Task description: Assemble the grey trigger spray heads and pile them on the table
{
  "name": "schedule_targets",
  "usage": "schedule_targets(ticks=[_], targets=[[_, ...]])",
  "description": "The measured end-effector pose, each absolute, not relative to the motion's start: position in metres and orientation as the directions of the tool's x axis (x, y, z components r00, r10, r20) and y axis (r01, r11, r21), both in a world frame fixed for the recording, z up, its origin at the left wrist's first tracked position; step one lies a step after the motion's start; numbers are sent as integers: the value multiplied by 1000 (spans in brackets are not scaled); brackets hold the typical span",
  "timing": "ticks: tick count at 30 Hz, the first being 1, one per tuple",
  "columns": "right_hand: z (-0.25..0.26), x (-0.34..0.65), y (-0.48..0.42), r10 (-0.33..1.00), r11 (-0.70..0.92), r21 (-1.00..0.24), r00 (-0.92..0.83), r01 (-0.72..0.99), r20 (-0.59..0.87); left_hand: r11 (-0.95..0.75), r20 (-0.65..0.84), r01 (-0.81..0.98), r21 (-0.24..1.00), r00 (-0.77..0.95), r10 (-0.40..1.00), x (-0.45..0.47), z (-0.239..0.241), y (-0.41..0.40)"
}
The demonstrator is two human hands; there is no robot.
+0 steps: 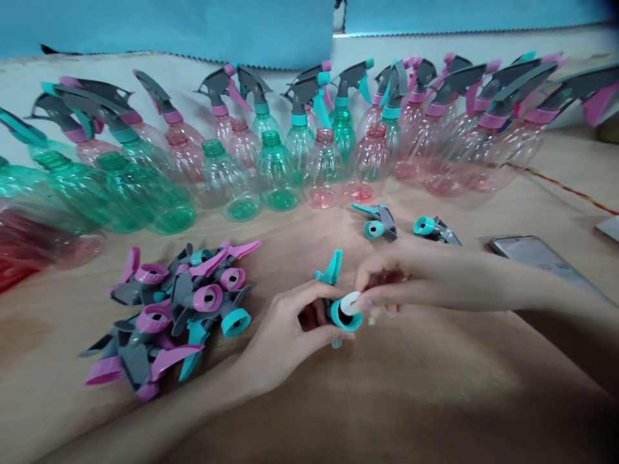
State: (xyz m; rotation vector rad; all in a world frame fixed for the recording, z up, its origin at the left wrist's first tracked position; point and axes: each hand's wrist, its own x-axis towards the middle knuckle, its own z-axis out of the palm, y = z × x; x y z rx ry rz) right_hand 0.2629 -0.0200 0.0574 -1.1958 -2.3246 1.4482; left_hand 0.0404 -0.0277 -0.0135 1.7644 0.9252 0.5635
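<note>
My left hand [297, 319] is closed around a grey and teal trigger sprayer head [347, 322], its teal collar facing up and toward me. Between the thumb and fingers of my right hand [387, 280] is a small white disc [351, 303], held at the mouth of that collar. The disc partly covers the dark opening. My right fingertips are partly hidden behind the thumb. To the left of my hands lies a pile of sprayer heads [207, 298] in grey with pink or teal parts.
Two teal sprayer heads [380, 222] [435, 229] lie beyond my right hand. A phone [536, 258] rests at the right. Rows of green and pink clear bottles [280, 171] stand along the back, some uncapped, others with sprayers fitted. A twisted red-yellow cord [570, 183] lies at the far right.
</note>
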Motion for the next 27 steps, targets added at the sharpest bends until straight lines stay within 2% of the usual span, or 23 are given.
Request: schedule_targets(ticks=[3,7,11,16,19,24,27], targets=[[52,257,-24,687,199,-772,-648,603,-329,-176,-40,296,939,602,797,40,-14,-28],[47,257,-25,763,243,-674,-566,697,-311,-180,-32,283,942,609,793,39,-14,-28],[43,260,-19,776,253,-638,-546,728,-315,-196,-30,301,933,610,792,40,-13,-28],[47,259,-19,866,320,-672,-494,668,-79,-232,-1,330,915,578,816,40,-13,-29],[56,258,-24,849,374,-666,-528,645,-35,-217,-14,323,921,585,811,40,-13,-29],[60,257,-36,768,518,-488,-633,703,-97,-197,-23,305,932,593,805,41,-11,-28],[55,257,-40,760,513,-492,-639,703,-121,-203,-16,297,933,598,801,42,-10,-28]])
